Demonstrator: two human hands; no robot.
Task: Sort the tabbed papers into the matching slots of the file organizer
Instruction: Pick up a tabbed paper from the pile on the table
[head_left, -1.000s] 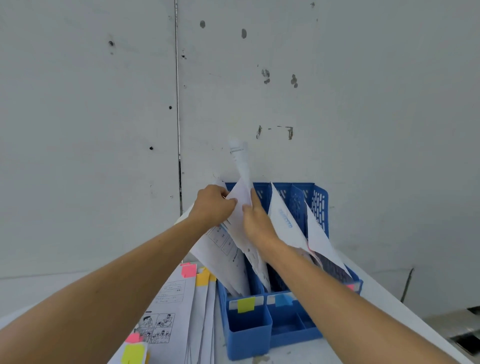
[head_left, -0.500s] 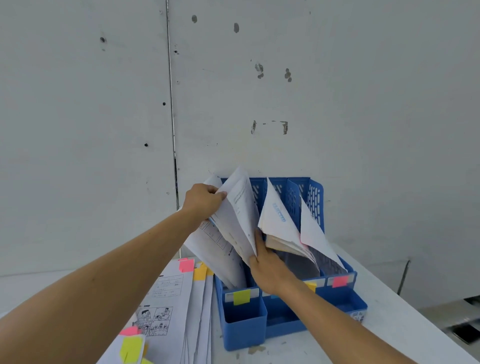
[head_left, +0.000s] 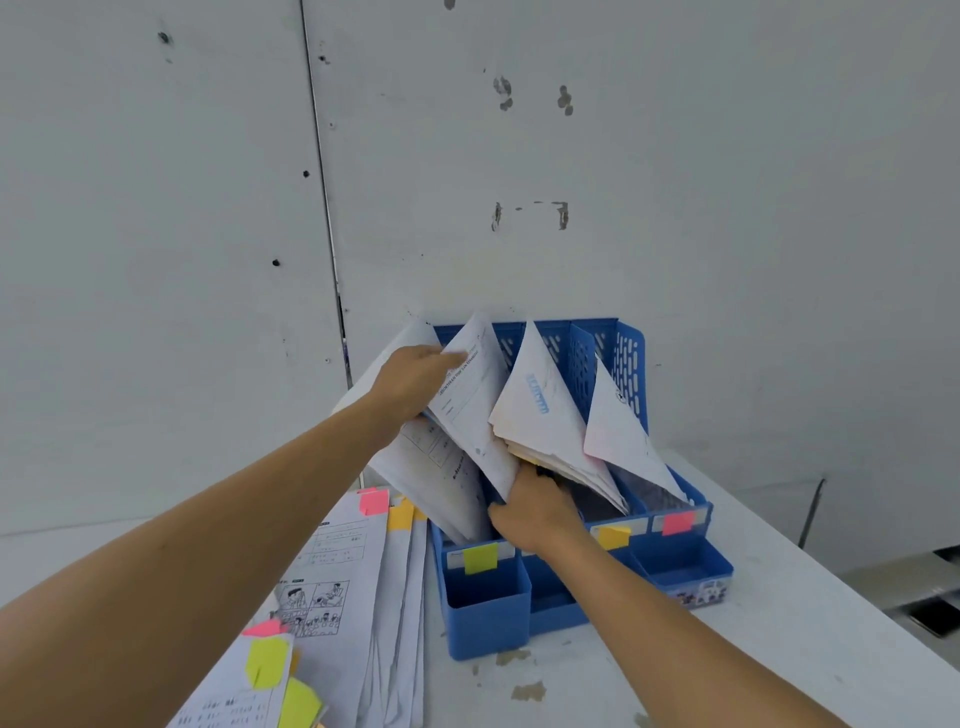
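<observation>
Tabbed papers are leaning in the leftmost slot of the blue file organizer, which is standing on the white table against the grey wall. We are gripping the top edge of those sheets with our left hand, fingers curled over them and holding them tilted to the left. Our right hand is reaching in low at the divider between the first and second slots. Its fingertips are buried under the sheaf in the second slot, and we cannot tell whether they are closing on any sheet. A third bundle is slanting in a slot farther right. Coloured markers are showing on the slot fronts: a yellow-green tab on the left, an orange tab, then a pink tab on the right. More tabbed sheets are lying in a loose stack on the table, just left of the organizer and nearer to us.
</observation>
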